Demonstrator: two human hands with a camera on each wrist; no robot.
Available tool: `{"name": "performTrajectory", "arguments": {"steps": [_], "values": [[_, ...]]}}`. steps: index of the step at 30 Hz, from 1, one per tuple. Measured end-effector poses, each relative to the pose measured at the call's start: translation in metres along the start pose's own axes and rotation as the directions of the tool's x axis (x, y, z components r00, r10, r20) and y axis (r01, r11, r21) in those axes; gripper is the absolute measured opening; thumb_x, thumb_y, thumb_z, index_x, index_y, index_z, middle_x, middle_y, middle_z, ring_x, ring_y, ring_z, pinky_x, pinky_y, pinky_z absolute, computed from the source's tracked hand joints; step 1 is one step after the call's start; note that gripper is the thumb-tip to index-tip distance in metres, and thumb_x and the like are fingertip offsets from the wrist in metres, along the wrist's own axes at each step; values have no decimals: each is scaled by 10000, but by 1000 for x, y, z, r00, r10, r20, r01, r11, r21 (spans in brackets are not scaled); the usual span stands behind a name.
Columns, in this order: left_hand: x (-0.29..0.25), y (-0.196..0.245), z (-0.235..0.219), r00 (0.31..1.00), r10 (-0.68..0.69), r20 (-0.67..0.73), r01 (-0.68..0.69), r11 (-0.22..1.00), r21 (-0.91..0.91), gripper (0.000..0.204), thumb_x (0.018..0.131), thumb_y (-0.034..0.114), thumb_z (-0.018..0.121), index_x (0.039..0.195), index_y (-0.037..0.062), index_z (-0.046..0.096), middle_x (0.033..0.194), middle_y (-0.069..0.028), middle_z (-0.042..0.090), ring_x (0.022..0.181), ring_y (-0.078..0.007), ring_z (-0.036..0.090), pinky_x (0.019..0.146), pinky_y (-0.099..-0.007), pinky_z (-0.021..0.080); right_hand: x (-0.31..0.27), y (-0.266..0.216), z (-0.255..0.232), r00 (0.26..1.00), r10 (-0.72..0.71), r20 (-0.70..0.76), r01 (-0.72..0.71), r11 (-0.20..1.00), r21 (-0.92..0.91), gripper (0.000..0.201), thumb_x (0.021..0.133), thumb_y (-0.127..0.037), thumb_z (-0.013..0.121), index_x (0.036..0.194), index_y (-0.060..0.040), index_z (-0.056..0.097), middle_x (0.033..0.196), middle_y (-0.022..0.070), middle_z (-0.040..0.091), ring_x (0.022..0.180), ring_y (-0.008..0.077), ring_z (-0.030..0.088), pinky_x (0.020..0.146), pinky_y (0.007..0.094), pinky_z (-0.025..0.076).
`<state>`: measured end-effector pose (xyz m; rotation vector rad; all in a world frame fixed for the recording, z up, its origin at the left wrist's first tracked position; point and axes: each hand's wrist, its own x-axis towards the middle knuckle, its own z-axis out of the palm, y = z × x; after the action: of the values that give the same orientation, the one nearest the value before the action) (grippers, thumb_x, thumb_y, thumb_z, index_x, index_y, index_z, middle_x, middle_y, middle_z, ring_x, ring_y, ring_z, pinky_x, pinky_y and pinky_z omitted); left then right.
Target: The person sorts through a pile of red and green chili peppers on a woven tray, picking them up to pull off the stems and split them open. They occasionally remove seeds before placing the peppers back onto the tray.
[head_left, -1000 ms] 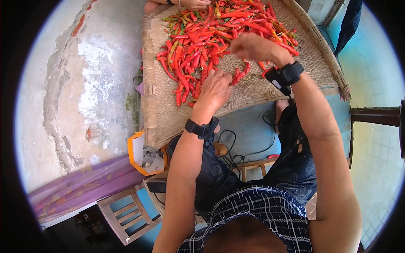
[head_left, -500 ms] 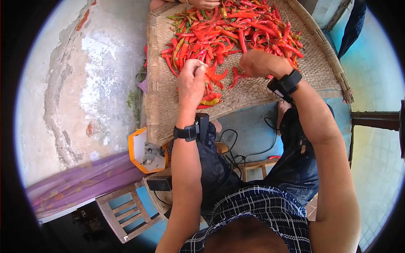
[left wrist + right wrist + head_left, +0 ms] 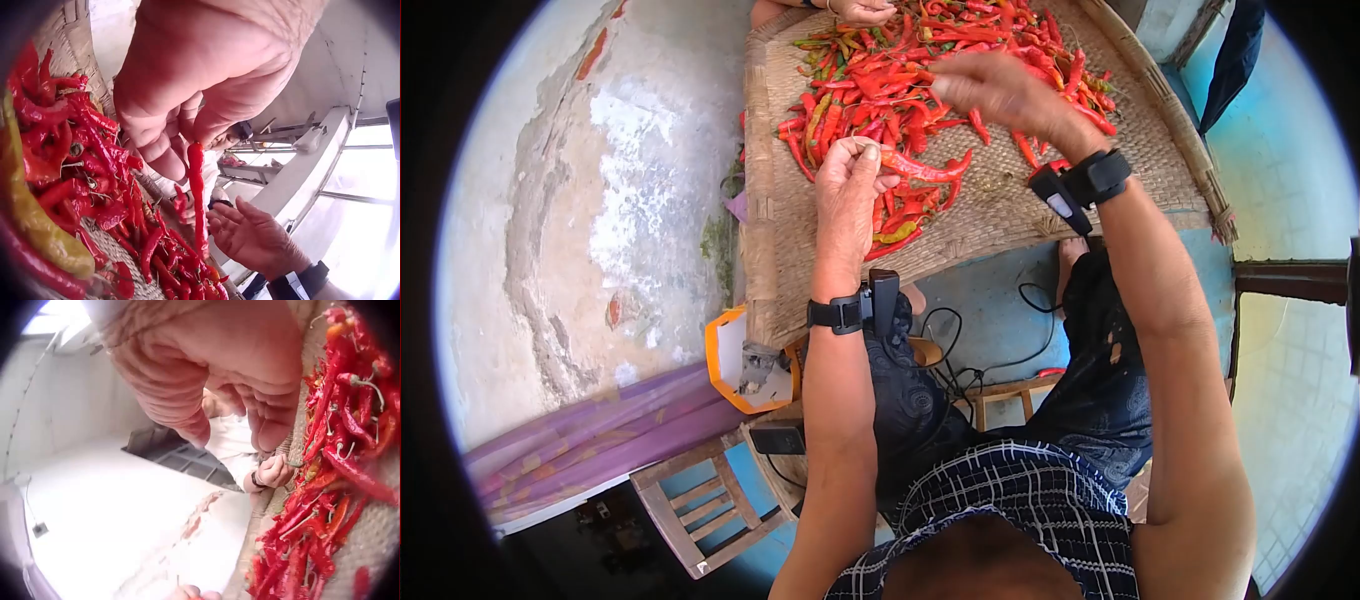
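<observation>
My left hand (image 3: 847,205) pinches one end of a red chili pepper (image 3: 925,171) between thumb and fingers. In the left wrist view this chili pepper (image 3: 198,203) hangs long and slim from the fingertips. My right hand (image 3: 1005,95) hovers over the heap of chili peppers (image 3: 870,75), its fingers loosely extended. The right wrist view shows this right hand (image 3: 212,369) with thumb and fingers apart and nothing between them. A small cluster of red peppers and a yellowish pepper (image 3: 895,234) lies just below my left hand.
The peppers lie on a large woven tray (image 3: 800,270) with a raised rim. Another person's hand (image 3: 863,10) is at its far edge. A plastered wall (image 3: 630,150) stands on the left. Below are an orange-rimmed box (image 3: 730,350), a wooden chair (image 3: 705,505) and cables (image 3: 950,370).
My left hand has lifted from the peppers near the tray's front and now holds one up. My right hand dipped toward the tray, then rose up and left with its fingers extended.
</observation>
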<state>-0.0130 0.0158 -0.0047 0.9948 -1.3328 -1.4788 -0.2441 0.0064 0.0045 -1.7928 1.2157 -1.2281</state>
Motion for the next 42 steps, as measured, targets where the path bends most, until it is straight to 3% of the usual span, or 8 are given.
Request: {"name": "performTrajectory", "arguments": {"steps": [10,15,19,22,35,38,40,42], "values": [[1,-17,10,999,44,27,-51,898,438,176,879,185,594,977,40,583,876,-53,603,759,-127,590,691,-285,497,-13,-15,10,861,150,486,37,934,-355,239,816,-207,610,729,14,590,562,102,500,523,159,463,525,328,407],[-5,-23,28,915,114,388,-404,303,863,217,753,181,689,884,27,610,849,-123,605,817,-279,578,736,-380,471,-3,-5,-16,946,208,-247,-182,975,124,256,770,-232,642,872,2,651,733,146,643,602,243,601,591,368,484],[-8,-38,35,889,107,445,-456,148,877,178,723,164,695,827,40,620,900,-125,601,900,-333,538,752,-408,451,7,29,-9,915,-25,-403,-82,966,-245,273,787,-244,638,946,-23,644,794,159,647,704,271,635,656,373,496],[-5,-43,33,885,84,458,-466,128,876,172,741,146,664,853,24,618,887,-132,607,898,-342,540,740,-409,453,-7,31,13,985,-49,167,112,912,-394,288,795,-130,645,1068,-45,616,854,131,639,789,253,622,726,357,497],[9,-19,-6,989,-2,146,-93,768,634,141,878,119,531,940,17,606,827,-29,617,783,-104,588,715,-259,478,-13,-2,9,839,254,482,-16,895,-445,151,781,-142,613,840,-6,638,768,140,616,709,210,607,622,345,470],[6,-23,-6,969,53,240,-220,624,750,164,834,84,563,972,6,607,842,-80,626,786,-178,607,723,-301,483,-3,8,-9,848,263,460,-86,925,-370,230,838,-213,604,931,-4,635,781,93,628,674,147,589,584,311,467],[4,-29,-7,954,73,291,-283,540,792,190,812,66,580,988,0,608,850,-106,630,787,-215,617,726,-322,486,-1,9,-15,970,202,-136,-170,961,218,327,843,-270,602,1032,-3,615,768,111,644,672,176,613,581,337,478],[3,-34,-8,930,47,365,-354,384,853,201,794,69,598,981,0,623,836,-145,623,800,-268,614,734,-351,476,7,20,-18,953,127,-274,-110,991,76,361,846,-288,606,1072,-6,600,788,116,648,690,175,618,605,334,488]]}}
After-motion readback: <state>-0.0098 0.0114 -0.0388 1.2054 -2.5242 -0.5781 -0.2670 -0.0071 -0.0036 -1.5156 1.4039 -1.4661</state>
